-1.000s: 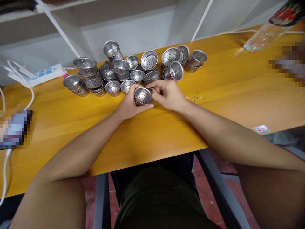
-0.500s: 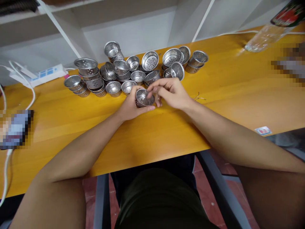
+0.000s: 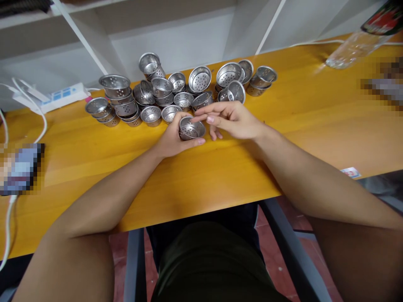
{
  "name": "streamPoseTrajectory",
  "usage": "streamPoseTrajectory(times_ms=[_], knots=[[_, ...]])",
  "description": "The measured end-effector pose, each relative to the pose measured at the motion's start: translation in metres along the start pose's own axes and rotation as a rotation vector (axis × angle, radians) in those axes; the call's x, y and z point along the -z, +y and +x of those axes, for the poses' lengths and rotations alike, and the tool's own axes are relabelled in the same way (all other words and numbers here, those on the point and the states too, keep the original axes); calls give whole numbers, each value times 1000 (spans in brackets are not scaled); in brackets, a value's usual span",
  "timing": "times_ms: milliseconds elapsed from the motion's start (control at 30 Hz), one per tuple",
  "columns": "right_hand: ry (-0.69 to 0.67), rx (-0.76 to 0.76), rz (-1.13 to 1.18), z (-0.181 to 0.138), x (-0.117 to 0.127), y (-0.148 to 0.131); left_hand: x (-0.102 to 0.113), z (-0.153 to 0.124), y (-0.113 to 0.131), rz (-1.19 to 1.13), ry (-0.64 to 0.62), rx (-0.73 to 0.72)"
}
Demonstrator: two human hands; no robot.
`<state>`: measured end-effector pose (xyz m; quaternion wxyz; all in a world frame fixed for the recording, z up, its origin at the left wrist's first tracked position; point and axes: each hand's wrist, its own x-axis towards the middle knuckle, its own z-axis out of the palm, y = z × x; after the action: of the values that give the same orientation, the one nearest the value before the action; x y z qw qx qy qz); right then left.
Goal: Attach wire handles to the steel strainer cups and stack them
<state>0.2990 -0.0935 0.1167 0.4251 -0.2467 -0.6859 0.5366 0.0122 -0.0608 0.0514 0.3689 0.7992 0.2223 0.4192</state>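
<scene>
My left hand (image 3: 171,140) is wrapped round a small perforated steel strainer cup (image 3: 191,128), held just above the yellow wooden table (image 3: 299,121). My right hand (image 3: 234,119) hovers beside the cup's right rim, fingers stretched out, fingertips reaching over the rim. Whether the right fingers pinch anything is not visible. Just behind both hands lies a heap of several more steel strainer cups (image 3: 176,92), some stacked, some tipped over.
A white power strip (image 3: 52,98) with cables lies at the back left. A clear plastic bottle (image 3: 354,48) lies at the back right. A small card (image 3: 350,172) sits near the front right edge. White shelving stands behind the table.
My right hand has uncurled from a pinch at the cup's rim to outstretched fingers. It now covers the thin wire pieces that lay on the table to its right. The left hand kept the cup.
</scene>
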Motion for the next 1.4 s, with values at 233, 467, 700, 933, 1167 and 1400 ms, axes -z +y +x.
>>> streamPoseTrajectory(times_ms=[233, 467, 700, 933, 1167, 1400], knots=[[17, -109, 140, -1, 1, -6, 0, 0, 10, -55, -35, 63], [-31, -13, 49, -1, 3, -7, 2, 0, 9, -64, -31, 74], [-69, -37, 17, 0, 2, -6, -1, 0, 2, 18, -6, 34], [1, 31, -96, 1, 2, 9, 0, -2, -6, 88, -9, 44], [110, -33, -241, -2, 15, 14, -1, -1, -11, 73, 19, 73], [206, 2, -385, -6, 13, 7, 2, -1, -17, 67, 14, 77]])
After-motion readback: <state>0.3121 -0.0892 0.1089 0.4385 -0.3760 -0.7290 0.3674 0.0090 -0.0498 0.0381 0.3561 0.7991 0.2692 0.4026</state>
